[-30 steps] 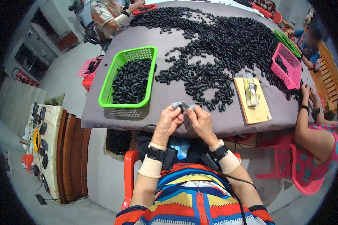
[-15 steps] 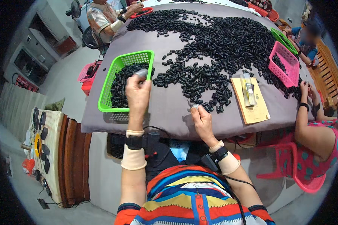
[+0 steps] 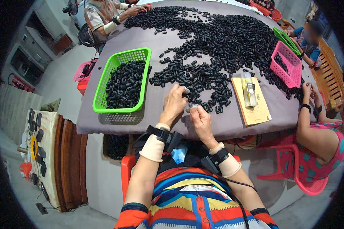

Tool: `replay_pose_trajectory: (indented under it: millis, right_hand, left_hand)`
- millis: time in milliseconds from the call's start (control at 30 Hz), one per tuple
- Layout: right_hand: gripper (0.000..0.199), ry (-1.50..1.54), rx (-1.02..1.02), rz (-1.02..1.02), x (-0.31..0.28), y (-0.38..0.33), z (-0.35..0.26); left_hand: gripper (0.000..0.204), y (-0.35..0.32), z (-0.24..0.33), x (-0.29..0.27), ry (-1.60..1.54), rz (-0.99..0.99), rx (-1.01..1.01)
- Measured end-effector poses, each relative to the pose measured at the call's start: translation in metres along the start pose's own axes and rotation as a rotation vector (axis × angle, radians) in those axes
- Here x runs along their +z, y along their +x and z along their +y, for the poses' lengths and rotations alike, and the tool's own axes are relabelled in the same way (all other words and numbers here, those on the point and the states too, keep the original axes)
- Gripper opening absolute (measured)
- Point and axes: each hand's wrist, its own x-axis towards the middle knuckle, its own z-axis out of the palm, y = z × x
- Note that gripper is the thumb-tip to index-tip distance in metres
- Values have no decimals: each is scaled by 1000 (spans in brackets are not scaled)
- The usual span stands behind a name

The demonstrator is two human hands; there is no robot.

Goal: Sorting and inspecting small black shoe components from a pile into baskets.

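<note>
Small black cylindrical pieces (image 3: 214, 82) lie heaped on the grey-covered table. At the near edge of this heap is my left hand (image 3: 174, 102), its fingers bent, with thumb and forefinger apart. Close beside its thumb, my right hand (image 3: 201, 123) is closed in a pinch; whatever its fingertips hold is too small to make out. Pale grey coverings sit on fingertips of both hands. To the left stands a green plastic basket (image 3: 147, 72), partly filled with the same black pieces.
A yellowish booklet (image 3: 259, 114) with a clear plastic case (image 3: 249, 91) on it lies right of my hands. A pink basket (image 3: 296, 74) and a green one (image 3: 287, 41) stand farther right. Other people work at the left and right sides. A red chair (image 3: 127, 171) is beside me.
My left hand has moved from over the green basket to the right, beside my right hand. The right hand stays pinched near the heap's edge. The whole view has shifted slightly.
</note>
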Motion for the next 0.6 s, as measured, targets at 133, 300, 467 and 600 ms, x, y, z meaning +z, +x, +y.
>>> replay_pose_trajectory:
  millis: [133,300,467,600]
  right_hand:
    - [30,-10,7,-12,2,0,-1]
    - [27,18,44,9,0,0,2]
    - [27,12,80,51,3,3,3]
    - [29,-45,29,25,4,2,-1]
  left_hand:
    - [22,2,-9,0,-18,-15,15]
    - [17,-11,-9,-18,-325,-148,-132]
    - [11,-33,2,-37,-625,-353,-347]
    - [9,-46,8,-36,-811,-325,-445]
